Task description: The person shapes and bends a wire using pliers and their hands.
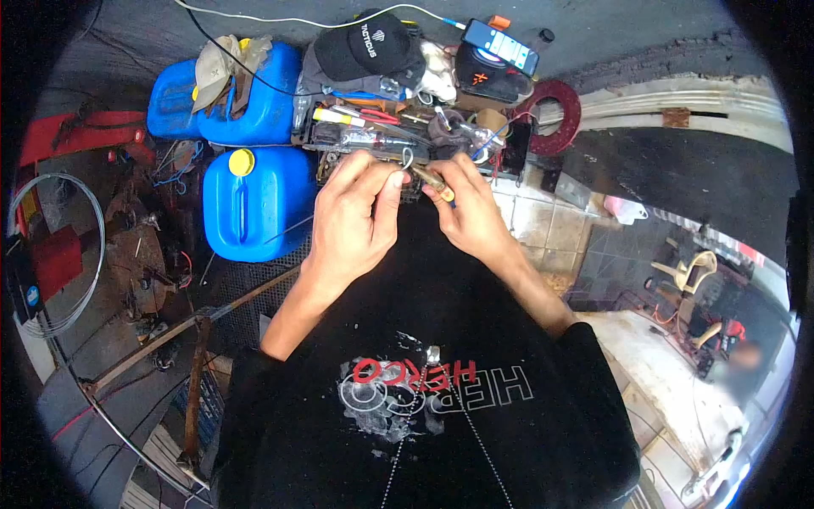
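In front of my chest, both hands come together over the cluttered bench. My left hand (352, 212) is closed, thumb and forefinger pinching a small bent metal wire loop (408, 158) that sticks up beyond the fingertips. My right hand (473, 210) is wrapped round a worn, brownish pliers-like tool (433, 180) with a yellowish end. The tip of this tool points towards the loop, close to my left fingertips; whether it grips the wire I cannot tell. Just beyond the hands lie a red-handled tool (379, 116) and a yellow-and-white tube (337, 117).
Blue jerrycans (280, 204) stand at the left. A black cap (370, 47) and a lit phone (500, 47) sit at the back, near a dark red ring (563, 119). Coiled wire (100, 229) hangs far left. Another person, blurred (739, 373), is far right.
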Demonstrator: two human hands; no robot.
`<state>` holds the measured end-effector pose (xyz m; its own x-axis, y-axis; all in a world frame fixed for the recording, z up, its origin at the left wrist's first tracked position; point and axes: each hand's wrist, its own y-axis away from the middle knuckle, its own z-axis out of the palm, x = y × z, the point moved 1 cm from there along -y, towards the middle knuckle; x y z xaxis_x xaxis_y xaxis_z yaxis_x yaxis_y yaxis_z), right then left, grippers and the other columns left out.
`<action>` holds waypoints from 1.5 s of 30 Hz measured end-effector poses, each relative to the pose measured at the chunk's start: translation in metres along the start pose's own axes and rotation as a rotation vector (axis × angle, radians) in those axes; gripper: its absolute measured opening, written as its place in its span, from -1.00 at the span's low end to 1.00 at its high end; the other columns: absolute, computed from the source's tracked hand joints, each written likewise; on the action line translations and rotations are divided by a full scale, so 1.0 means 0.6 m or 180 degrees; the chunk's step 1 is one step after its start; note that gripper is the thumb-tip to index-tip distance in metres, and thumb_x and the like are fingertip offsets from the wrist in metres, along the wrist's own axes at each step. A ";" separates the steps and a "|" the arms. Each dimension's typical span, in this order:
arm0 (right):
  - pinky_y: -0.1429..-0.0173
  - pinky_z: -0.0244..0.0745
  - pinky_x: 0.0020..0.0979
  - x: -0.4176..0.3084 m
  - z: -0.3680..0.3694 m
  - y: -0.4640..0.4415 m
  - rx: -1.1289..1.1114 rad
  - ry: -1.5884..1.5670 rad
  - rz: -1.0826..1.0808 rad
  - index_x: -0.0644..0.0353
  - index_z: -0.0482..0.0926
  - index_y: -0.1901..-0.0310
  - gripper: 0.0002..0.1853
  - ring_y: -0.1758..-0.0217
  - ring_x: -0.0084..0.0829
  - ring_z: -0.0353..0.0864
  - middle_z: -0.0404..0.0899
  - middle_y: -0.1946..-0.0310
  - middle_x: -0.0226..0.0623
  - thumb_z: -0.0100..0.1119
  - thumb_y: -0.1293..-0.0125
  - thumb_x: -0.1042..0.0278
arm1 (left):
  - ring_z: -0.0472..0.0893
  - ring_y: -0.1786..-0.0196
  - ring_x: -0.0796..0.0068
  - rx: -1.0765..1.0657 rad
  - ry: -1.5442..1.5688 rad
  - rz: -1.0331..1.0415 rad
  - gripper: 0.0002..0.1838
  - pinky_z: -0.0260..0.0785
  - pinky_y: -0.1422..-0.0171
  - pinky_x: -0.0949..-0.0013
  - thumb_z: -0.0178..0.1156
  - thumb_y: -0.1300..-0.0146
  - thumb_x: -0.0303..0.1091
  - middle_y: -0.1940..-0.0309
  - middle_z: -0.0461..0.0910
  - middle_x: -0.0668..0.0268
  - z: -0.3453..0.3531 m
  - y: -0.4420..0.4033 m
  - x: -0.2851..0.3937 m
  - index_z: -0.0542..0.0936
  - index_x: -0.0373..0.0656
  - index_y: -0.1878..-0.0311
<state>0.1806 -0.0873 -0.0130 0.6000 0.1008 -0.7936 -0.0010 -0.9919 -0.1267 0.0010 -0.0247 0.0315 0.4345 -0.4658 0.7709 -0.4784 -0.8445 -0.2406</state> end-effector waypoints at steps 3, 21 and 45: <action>-0.01 0.48 -0.14 -0.005 0.000 -0.005 0.0046 0.0122 -0.0243 0.33 0.54 -0.01 -0.74 0.08 -0.03 0.56 0.49 0.14 -0.07 0.29 -0.31 0.55 | 0.55 0.38 0.25 -0.0023 0.0222 0.0068 -0.82 0.41 0.25 0.27 0.15 -0.48 -0.42 0.41 0.53 0.15 0.001 -0.001 -0.001 0.68 -0.28 0.21; 0.23 0.46 -0.20 0.040 0.008 -0.046 -0.1080 -0.0769 0.0188 0.30 0.54 0.18 -0.66 0.35 -0.18 0.62 0.58 0.44 -0.09 0.45 -0.29 0.21 | 0.48 0.47 0.25 -0.0465 0.0549 -0.0220 -0.64 0.33 0.31 0.20 0.01 -0.58 -0.28 0.52 0.48 0.12 -0.004 -0.013 -0.033 0.52 -0.32 0.35; -0.13 0.66 -0.03 0.150 0.179 -0.035 -0.1712 0.1115 0.1527 0.37 0.71 0.11 -0.76 -0.03 0.11 0.74 0.71 0.10 0.20 0.22 -0.20 0.50 | -0.02 0.72 0.75 -0.1449 0.2839 -0.4203 -0.76 -0.24 0.68 0.50 -0.16 -0.52 -0.31 0.69 0.06 0.64 0.146 0.023 -0.313 0.41 -0.02 0.33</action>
<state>0.1488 -0.0490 -0.1455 0.8483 -0.2877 -0.4445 0.0095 -0.8311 0.5560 -0.0201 0.0281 -0.1682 0.2269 0.8869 0.4024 -0.3985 -0.2925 0.8693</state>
